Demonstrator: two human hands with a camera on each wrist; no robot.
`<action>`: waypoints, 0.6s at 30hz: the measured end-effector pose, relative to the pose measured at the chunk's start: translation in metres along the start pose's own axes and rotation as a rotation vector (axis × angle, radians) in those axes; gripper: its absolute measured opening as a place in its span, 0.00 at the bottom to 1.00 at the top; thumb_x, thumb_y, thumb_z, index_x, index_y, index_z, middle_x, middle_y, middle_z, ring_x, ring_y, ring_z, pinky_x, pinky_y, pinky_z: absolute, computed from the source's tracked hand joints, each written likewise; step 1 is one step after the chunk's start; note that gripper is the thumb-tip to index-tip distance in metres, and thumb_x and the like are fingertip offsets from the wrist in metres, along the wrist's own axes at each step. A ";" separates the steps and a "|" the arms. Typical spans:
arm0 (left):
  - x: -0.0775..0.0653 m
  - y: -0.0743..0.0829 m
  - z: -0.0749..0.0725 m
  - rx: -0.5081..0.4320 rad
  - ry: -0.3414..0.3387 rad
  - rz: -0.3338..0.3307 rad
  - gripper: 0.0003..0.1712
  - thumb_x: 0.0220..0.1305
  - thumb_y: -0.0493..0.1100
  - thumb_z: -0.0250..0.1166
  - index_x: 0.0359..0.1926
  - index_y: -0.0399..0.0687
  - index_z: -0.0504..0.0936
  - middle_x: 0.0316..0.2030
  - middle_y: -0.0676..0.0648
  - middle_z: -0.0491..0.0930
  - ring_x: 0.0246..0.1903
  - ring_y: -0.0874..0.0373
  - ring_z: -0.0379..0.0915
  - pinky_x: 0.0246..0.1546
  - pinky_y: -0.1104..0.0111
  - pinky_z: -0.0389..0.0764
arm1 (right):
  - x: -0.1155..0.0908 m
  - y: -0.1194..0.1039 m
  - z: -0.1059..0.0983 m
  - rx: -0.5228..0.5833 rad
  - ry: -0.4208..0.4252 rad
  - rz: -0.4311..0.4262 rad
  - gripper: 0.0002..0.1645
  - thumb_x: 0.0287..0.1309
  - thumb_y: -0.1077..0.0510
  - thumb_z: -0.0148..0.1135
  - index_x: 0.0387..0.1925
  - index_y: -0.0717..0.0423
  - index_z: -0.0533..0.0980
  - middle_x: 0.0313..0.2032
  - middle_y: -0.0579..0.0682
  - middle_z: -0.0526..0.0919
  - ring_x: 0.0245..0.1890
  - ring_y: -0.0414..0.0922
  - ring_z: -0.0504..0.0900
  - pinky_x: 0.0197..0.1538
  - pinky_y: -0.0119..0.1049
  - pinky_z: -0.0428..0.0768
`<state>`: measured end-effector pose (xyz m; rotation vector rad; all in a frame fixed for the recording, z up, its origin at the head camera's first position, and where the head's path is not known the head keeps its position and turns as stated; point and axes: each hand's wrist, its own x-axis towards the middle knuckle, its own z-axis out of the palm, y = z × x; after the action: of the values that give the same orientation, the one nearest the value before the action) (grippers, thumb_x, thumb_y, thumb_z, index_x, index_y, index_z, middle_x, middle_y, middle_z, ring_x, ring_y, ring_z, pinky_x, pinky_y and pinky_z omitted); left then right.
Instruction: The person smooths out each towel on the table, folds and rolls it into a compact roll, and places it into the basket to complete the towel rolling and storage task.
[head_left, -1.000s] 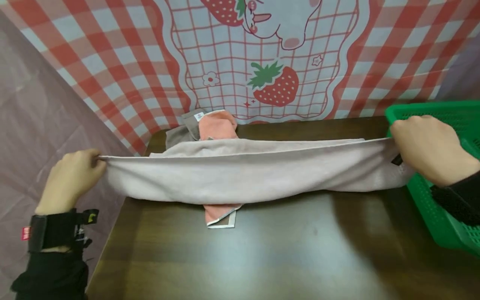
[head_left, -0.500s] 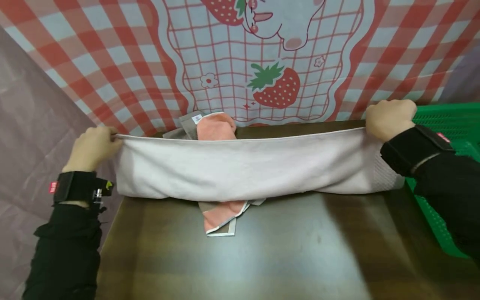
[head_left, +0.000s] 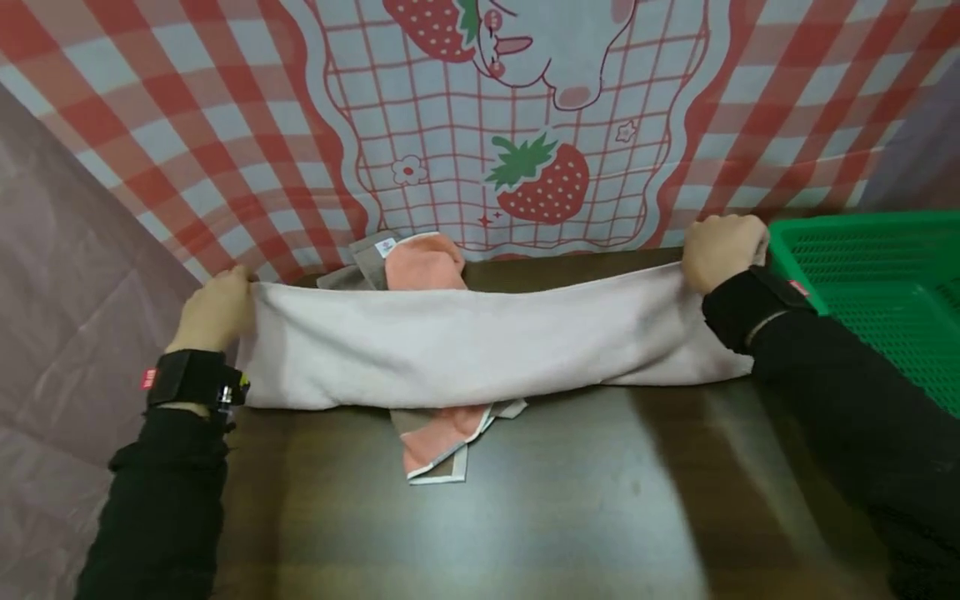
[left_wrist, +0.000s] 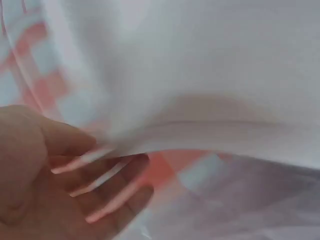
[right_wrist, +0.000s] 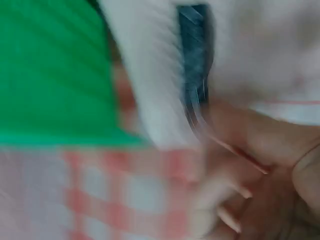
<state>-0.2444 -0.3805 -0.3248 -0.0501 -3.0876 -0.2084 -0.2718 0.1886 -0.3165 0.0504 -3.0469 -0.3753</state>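
A pale pinkish-white towel (head_left: 465,346), doubled into a long strip, is stretched between both hands over the table. My left hand (head_left: 216,310) pinches its upper left corner; in the left wrist view the thumb and fingers of that hand (left_wrist: 75,170) meet at the cloth's edge. At the upper right corner my right hand (head_left: 722,250) grips the towel, and the right wrist view shows a dark tag (right_wrist: 194,55) on the cloth beside the thumb. Behind and partly under the strip lies an orange cloth (head_left: 426,265) with a grey-brown cloth (head_left: 367,260).
A green plastic basket (head_left: 825,250) stands at the right, close to my right forearm. The dark wooden table (head_left: 525,517) extends toward me. A red-and-white checked strawberry cloth (head_left: 247,108) hangs behind the table, and a pinkish sheet (head_left: 67,333) covers the left side.
My left hand has moved rightward and my right hand leftward, carrying the towel's ends inward. The towel now hangs as one flatter strip, its upper edge slightly slack.
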 end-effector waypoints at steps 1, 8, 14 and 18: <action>-0.004 0.008 0.003 0.001 0.019 0.019 0.21 0.71 0.34 0.42 0.57 0.21 0.67 0.49 0.18 0.70 0.44 0.21 0.70 0.40 0.35 0.72 | -0.011 -0.008 0.001 0.004 0.074 -0.027 0.18 0.62 0.68 0.52 0.15 0.64 0.68 0.15 0.51 0.61 0.16 0.44 0.59 0.20 0.36 0.56; -0.041 0.123 0.029 0.000 0.224 0.397 0.15 0.72 0.33 0.47 0.52 0.24 0.71 0.46 0.27 0.74 0.47 0.30 0.72 0.47 0.41 0.74 | -0.089 -0.043 0.001 0.139 0.006 -0.184 0.19 0.60 0.70 0.55 0.14 0.63 0.72 0.14 0.55 0.72 0.16 0.52 0.74 0.19 0.46 0.73; -0.073 0.236 0.063 -0.021 0.152 0.725 0.18 0.74 0.41 0.55 0.58 0.34 0.74 0.55 0.36 0.77 0.58 0.43 0.72 0.63 0.53 0.70 | -0.104 -0.016 0.026 0.334 -0.337 -0.047 0.20 0.70 0.56 0.50 0.34 0.69 0.80 0.36 0.71 0.81 0.35 0.68 0.81 0.34 0.61 0.78; -0.078 0.288 0.086 -0.005 -0.082 0.743 0.25 0.79 0.48 0.45 0.67 0.39 0.71 0.66 0.38 0.71 0.67 0.44 0.66 0.69 0.55 0.64 | -0.108 -0.001 0.045 0.421 -0.365 0.066 0.28 0.70 0.47 0.51 0.40 0.72 0.78 0.39 0.74 0.80 0.36 0.69 0.80 0.35 0.61 0.77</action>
<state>-0.1603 -0.0857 -0.3750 -1.1884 -2.8899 -0.1752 -0.1677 0.2029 -0.3674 -0.1087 -3.4156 0.3005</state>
